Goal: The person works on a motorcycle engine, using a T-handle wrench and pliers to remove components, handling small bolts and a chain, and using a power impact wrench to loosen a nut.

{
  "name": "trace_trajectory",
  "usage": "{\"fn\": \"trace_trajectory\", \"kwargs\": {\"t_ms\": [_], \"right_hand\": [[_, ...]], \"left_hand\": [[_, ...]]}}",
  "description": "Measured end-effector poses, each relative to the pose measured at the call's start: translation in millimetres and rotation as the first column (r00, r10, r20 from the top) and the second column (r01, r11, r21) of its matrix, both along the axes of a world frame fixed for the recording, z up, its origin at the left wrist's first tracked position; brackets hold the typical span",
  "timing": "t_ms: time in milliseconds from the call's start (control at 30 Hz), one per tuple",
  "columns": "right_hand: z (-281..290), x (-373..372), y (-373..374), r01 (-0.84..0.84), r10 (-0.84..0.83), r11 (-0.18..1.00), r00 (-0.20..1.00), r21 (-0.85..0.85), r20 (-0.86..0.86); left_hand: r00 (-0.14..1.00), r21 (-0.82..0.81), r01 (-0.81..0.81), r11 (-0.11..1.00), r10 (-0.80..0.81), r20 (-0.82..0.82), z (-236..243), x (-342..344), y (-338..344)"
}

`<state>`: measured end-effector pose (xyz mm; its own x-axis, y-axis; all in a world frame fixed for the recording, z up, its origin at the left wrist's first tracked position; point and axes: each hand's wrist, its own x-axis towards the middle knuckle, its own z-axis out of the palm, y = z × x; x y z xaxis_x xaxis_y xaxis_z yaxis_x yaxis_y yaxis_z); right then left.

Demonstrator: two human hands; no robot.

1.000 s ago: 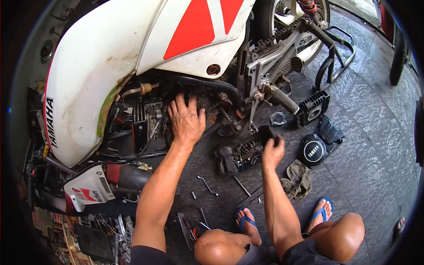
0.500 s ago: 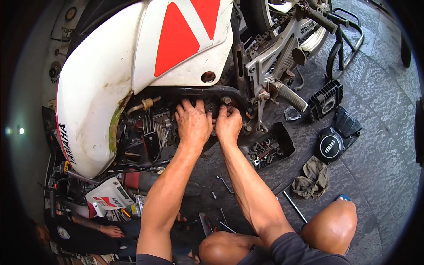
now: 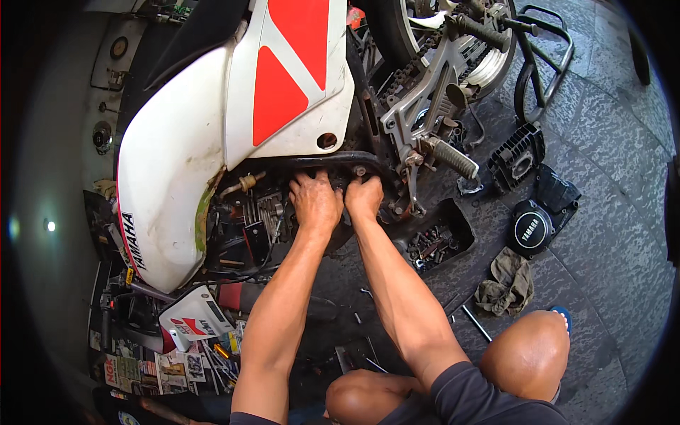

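My left hand (image 3: 315, 200) reaches into the engine area (image 3: 269, 212) beneath the white motorcycle fairing (image 3: 170, 156), fingers apart and bent, their tips partly hidden under the black frame tube (image 3: 312, 157). Just to its right, my right hand (image 3: 363, 195) has its fingers curled in beside a bolt on the frame (image 3: 359, 171); what they hold is hidden. A brass-coloured fitting (image 3: 247, 182) is left of my hands. Below and right of my right hand lies a black container (image 3: 460, 230) of small metal parts. The footrest (image 3: 453, 157) juts out at the right.
A finned cylinder part (image 3: 513, 156), a round black cover (image 3: 530, 225), a rag (image 3: 504, 283) and a rod (image 3: 476, 322) lie on the stone floor (image 3: 616, 212). Loose tools (image 3: 219, 361) crowd the lower left. Part of another person's arm (image 3: 159, 409) shows at bottom left.
My right hand has moved from the parts container up and left to beside my left hand in the engine area. The view has shifted, and my left hand stays among the engine parts.
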<state>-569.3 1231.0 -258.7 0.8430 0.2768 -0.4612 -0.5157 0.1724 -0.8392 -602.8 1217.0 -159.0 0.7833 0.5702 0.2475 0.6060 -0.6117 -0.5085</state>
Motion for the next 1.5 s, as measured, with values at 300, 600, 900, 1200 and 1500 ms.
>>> {"fn": "trace_trajectory", "kwargs": {"t_ms": [300,600,900,1200,1500], "right_hand": [[3.7,-3.4,-14.1,0.002,-0.001,1.000,0.998,-0.018,0.070],[11.6,-2.9,-36.2,-0.136,0.136,0.991,0.991,0.014,0.003],[-3.6,-16.9,-48.1,0.114,-0.103,0.993,0.958,-0.026,0.269],[-18.2,-2.5,-59.5,-0.162,0.040,0.955,0.900,0.250,0.434],[-27.9,21.2,-64.0,-0.417,0.311,0.895,0.840,0.160,0.445]], "left_hand": [[0.995,-0.035,-0.039,0.999,0.036,-0.096,8.7,2.3,-1.1],[0.995,-0.074,-0.030,0.997,0.023,-0.096,14.8,-2.8,0.4],[0.998,-0.218,0.003,0.976,0.010,0.057,2.8,-10.3,-11.7],[0.992,-0.153,0.081,0.985,-0.065,0.107,-15.6,-28.4,-0.7],[0.645,-0.397,0.138,0.907,0.222,0.732,-60.4,-39.1,-9.8]]}}
